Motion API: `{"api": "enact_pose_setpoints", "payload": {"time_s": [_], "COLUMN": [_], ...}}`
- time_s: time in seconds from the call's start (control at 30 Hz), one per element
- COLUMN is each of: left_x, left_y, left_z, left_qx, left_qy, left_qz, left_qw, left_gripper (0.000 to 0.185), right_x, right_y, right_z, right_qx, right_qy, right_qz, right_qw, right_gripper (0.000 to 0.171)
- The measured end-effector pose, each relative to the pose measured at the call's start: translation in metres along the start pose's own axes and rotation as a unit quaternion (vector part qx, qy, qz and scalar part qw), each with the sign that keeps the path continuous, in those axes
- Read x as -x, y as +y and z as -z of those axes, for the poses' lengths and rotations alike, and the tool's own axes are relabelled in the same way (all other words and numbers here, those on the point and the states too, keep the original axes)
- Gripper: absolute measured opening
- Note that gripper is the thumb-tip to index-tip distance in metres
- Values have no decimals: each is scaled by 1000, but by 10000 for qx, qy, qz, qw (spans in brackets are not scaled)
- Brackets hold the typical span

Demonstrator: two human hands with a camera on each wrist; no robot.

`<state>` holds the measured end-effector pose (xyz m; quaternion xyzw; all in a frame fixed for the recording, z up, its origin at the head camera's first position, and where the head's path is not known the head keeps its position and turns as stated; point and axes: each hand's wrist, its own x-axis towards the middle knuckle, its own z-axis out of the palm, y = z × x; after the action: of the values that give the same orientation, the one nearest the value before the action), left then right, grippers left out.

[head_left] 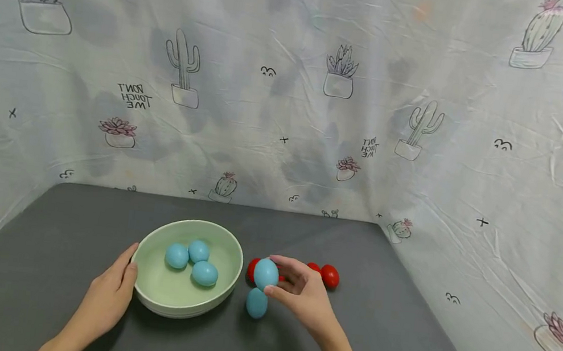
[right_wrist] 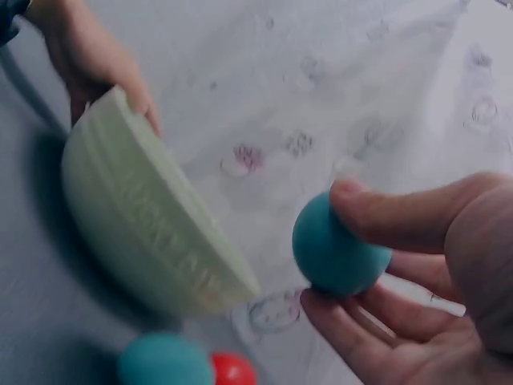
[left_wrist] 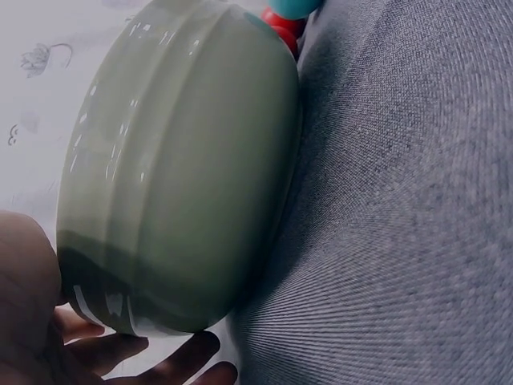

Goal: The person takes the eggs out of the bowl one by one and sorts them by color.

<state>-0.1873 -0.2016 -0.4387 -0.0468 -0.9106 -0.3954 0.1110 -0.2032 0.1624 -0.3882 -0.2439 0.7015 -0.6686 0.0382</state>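
Note:
My right hand (head_left: pixel 302 295) pinches a blue egg (head_left: pixel 266 274) between thumb and fingertips, raised to the right of a pale green bowl (head_left: pixel 185 307). In the right wrist view the held egg (right_wrist: pixel 337 245) hangs apart from the bowl (right_wrist: pixel 152 216). My left hand (head_left: pixel 106 294) grips the bowl's left side, thumb near the rim and fingers against the outer wall; part of this hand shows in the left wrist view. Inside the bowl lie three blue eggs (head_left: pixel 205 273). Another blue egg (head_left: pixel 256 303) rests on the table, below the held one.
Several red eggs (head_left: pixel 330 276) lie on the dark grey table (head_left: pixel 373 334) right of the bowl, some partly hidden behind my right hand and the held egg. A pale curtain (head_left: pixel 267 111) with cactus drawings hangs behind the table and along its sides.

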Motion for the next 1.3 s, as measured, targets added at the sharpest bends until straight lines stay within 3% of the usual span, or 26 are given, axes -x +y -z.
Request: {"api": "enact_pose_setpoints", "payload": {"time_s": [0.13,0.57,0.9,1.3], "left_x": [2,-3,2,1], "left_y": [0,4,3,2], "left_z": [0,-1,-3,-3], "left_qx": [-40,11,26,64], "left_qy": [56,291,305,329], "left_qz": [-27,-227,-183,-200], "left_qw": [10000,9993,9994,9992], "left_gripper": [56,54,54,55], "right_x": [13,10,7,8], "right_y": [14,38,49,51], "right_z": [10,49,53,50], "right_qx": [119,634,915,975], "right_qy": [380,170,-390,-491], "right_qz": [-440,-860,-990,-1055], "right_qw": [9982,9941,9901,9884], "right_gripper": [51,52,51,52]}}
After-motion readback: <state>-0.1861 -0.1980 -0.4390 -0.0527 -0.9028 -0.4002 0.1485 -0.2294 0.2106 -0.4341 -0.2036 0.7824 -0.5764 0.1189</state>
